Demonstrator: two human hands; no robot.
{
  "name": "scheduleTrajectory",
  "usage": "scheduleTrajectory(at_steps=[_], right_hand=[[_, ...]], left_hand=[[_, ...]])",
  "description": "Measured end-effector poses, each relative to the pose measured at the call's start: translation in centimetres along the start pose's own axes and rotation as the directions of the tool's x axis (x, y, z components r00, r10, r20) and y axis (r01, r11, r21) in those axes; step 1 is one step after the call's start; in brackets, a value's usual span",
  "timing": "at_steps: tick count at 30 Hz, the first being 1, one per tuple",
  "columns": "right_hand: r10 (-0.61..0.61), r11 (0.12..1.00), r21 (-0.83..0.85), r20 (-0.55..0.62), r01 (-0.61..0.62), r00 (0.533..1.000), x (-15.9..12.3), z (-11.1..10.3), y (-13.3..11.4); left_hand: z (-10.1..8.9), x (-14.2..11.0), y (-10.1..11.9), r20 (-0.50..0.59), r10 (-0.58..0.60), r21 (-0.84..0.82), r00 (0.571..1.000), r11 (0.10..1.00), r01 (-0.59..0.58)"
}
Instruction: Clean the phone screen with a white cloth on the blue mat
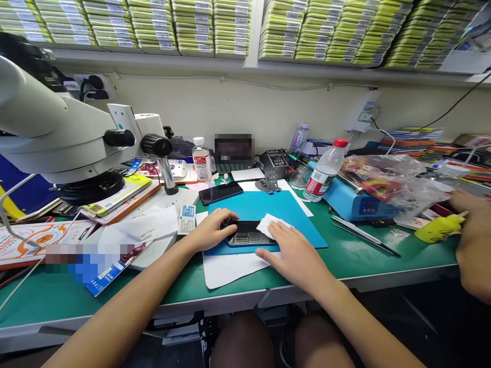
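Observation:
A dark, glossy smartphone (249, 235) lies sideways on a blue mat (307, 225), its screen reflecting the shelf above. With thumb and fingers, my left hand (213, 230) grips the phone's left end; a ring shows on one finger. My right hand (293, 250) presses a folded white wipe (270, 223) onto the right part of the screen. The phone's right end is hidden behind that hand and the wipe. White paper (226, 268) sticks out from under the mat's front edge. A second black phone (221, 192) rests just behind the mat.
At left stands a microscope (76, 138) over boxes and papers. Behind are a small bottle (201, 158) and a red-capped bottle (326, 171). To the right lie tweezers (356, 230), a blue device (356, 199) under plastic bags, and a yellow bottle (439, 227) near another person's arm (475, 240).

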State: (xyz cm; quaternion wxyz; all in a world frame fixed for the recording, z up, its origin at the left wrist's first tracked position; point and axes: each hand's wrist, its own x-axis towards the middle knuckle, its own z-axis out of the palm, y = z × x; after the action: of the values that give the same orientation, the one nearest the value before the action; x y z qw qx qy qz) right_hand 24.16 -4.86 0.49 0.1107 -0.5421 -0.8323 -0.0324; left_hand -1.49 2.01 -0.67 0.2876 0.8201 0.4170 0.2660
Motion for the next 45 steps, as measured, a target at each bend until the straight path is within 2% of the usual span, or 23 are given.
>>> scheduleTrajectory(at_steps=[3,10,12,16,18,20,25,27,32,34,38,40,42,45], right_hand=[[0.038,0.999,0.012,0.019,-0.038,0.999,1.1,-0.1,0.4],[-0.041,0.998,-0.040,-0.076,0.038,0.996,-4.2,0.6,0.6],[-0.042,0.999,-0.031,-0.046,0.041,0.998,-3.6,0.2,0.6],[-0.007,0.999,0.034,0.019,0.006,1.000,0.3,-0.5,1.3],[-0.006,0.998,0.064,0.027,0.004,1.000,1.3,-0.5,1.7],[-0.025,0.997,0.072,0.007,0.025,1.000,0.8,0.0,1.9],[-0.043,0.999,0.019,-0.077,0.045,0.996,-2.7,1.1,1.5],[-0.045,0.999,0.010,-0.069,0.046,0.997,-2.4,0.9,1.3],[-0.040,0.997,0.069,0.005,0.040,0.999,1.5,-0.3,1.2],[-0.035,0.997,0.073,-0.004,0.035,0.999,1.4,-0.1,1.2],[-0.032,0.999,0.023,-0.091,0.034,0.995,-1.9,1.4,1.2],[-0.037,0.999,0.009,-0.125,0.039,0.991,-2.6,1.9,1.3],[-0.049,0.999,0.011,-0.115,0.050,0.992,-1.8,1.8,1.3],[-0.047,0.999,0.018,-0.049,0.048,0.998,0.8,0.7,1.1]], left_hand=[[-0.1,0.0,0.0,0.002,0.007,0.007,1.000,1.000,-0.007],[-0.3,0.1,-0.4,-0.008,0.058,0.038,0.998,0.998,-0.058],[-0.2,0.1,-0.3,-0.013,0.049,0.033,0.999,0.998,-0.049],[-0.1,0.1,-0.1,-0.009,0.037,0.033,0.999,0.999,-0.037],[-0.1,0.1,0.0,-0.008,0.032,0.035,0.999,0.999,-0.032],[-0.1,0.1,0.0,-0.010,0.027,0.033,1.000,0.999,-0.027],[-0.3,0.1,-0.3,-0.012,0.060,0.038,0.998,0.998,-0.059],[-0.3,0.1,-0.3,-0.013,0.059,0.035,0.998,0.998,-0.059],[-0.2,0.0,0.1,0.000,0.021,0.018,1.000,1.000,-0.021],[-0.2,0.0,0.1,-0.002,0.021,0.025,1.000,0.999,-0.021],[-0.3,0.0,-0.3,-0.011,0.077,0.048,0.997,0.996,-0.076],[-0.4,0.0,-0.5,-0.009,0.100,0.049,0.995,0.994,-0.099],[-0.4,0.0,-0.6,-0.014,0.095,0.046,0.995,0.995,-0.094],[-0.2,0.0,-0.4,-0.015,0.030,0.004,0.999,1.000,-0.030]])
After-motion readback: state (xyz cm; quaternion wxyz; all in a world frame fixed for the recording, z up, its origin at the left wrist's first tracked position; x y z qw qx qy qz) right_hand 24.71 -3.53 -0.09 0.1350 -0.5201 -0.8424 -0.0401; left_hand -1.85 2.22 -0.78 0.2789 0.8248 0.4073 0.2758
